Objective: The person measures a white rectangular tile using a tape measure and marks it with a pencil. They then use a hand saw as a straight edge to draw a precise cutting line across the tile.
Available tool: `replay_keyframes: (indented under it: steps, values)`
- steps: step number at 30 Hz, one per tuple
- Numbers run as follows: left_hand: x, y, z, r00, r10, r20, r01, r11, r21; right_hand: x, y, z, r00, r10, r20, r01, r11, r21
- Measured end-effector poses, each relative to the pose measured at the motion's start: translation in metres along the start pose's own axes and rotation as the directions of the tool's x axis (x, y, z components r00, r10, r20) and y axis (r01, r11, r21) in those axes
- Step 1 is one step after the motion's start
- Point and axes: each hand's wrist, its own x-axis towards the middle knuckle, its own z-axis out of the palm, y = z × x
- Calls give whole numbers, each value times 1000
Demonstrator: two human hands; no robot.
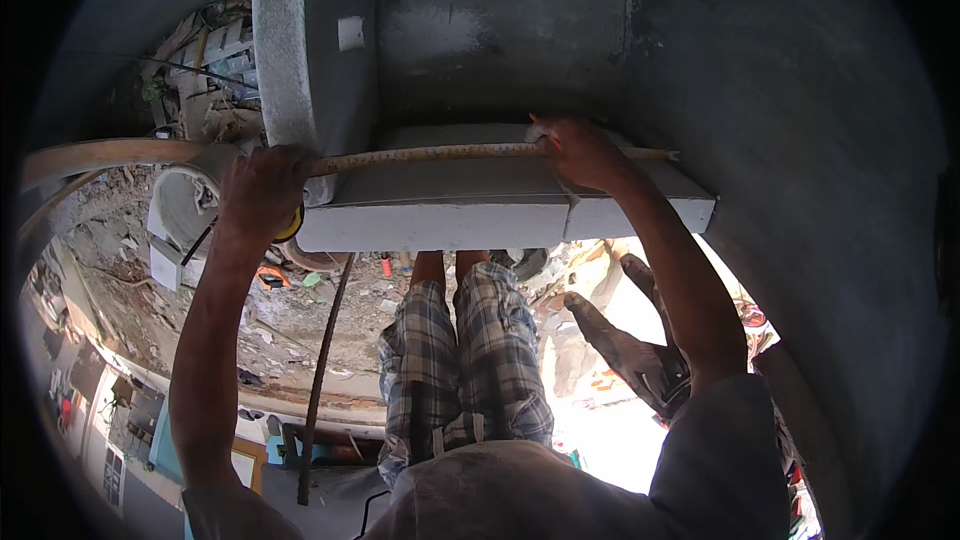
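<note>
A grey concrete wall is filling the top and right of the view, curving with the lens. Against it a pale concrete ledge is jutting out, its flat front edge facing the camera. To the left a rounded grey column is rising from the ledge's end.

The person is looking down over checked trousers, with rubble-strewn ground lying far below and a thin dark bar hanging down past the left leg. A dark work glove is showing to the right of the legs, beside the right forearm.

A measuring tape is lying stretched along the top of the ledge, running from the column's foot almost to the ledge's right end.

The left hand is closed around the tape's yellow case at the ledge's left corner, fingers wrapped tight. The right hand is pressing down on the tape near its far end, fingers curled narrowly over it and pinning it to the ledge; a small orange object is showing at the fingertips, too small to make out.
</note>
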Motion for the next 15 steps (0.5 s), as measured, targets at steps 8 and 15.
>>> replay_keyframes:
  steps: [8,15]
  values:
    - [7,34,9,990,136,-24,-129,975,180,27,34,17,952,-71,299,55,997,61]
    - [17,67,10,976,104,191,-148,961,232,34,43,23,942,-90,323,92,996,9]
